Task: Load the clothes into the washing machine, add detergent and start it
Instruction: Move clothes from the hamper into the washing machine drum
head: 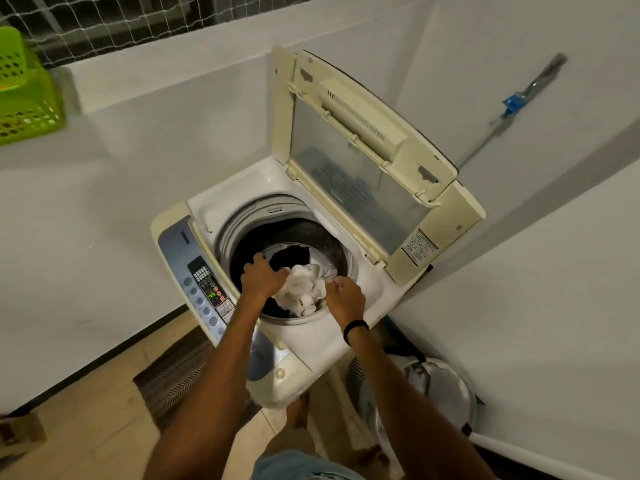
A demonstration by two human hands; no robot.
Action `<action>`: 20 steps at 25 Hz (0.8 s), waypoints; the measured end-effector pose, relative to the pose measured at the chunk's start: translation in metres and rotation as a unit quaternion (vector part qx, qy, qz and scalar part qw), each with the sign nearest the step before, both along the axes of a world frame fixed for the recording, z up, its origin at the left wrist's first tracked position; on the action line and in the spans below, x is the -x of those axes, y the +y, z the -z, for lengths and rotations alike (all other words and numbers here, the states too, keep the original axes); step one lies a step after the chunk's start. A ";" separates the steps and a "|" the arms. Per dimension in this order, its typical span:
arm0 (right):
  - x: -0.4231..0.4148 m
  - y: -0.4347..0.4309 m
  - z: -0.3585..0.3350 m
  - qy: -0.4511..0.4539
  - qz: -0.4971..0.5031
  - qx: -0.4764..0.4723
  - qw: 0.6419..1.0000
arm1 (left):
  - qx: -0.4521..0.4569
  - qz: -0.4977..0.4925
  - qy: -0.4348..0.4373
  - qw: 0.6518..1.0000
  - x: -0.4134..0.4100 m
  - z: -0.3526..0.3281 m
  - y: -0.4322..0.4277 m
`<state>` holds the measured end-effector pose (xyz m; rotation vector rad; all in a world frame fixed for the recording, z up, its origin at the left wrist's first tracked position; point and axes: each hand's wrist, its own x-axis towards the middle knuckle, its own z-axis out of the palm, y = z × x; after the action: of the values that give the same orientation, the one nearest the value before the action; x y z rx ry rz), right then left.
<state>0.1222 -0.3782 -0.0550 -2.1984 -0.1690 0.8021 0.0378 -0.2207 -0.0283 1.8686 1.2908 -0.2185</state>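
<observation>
Head view: washing machine [304,336] loading, lid up.
My left hand [261,279] and right hand [346,298] both grasp the white cloth [304,289] at the tub mouth.

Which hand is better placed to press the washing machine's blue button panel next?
Left, probably. The left hand grips the crumpled white cloth right beside the blue button panel; the right hand holds the cloth on the far side.
</observation>
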 end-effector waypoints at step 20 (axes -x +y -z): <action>-0.041 -0.392 0.286 0.272 0.316 0.054 0.907 | 0.146 0.249 0.101 0.952 -0.108 0.241 -0.412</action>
<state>0.1631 -0.7704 -0.3405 -1.8538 0.8394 1.0063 0.1459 -0.6328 -0.2692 1.9120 0.8306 -0.8412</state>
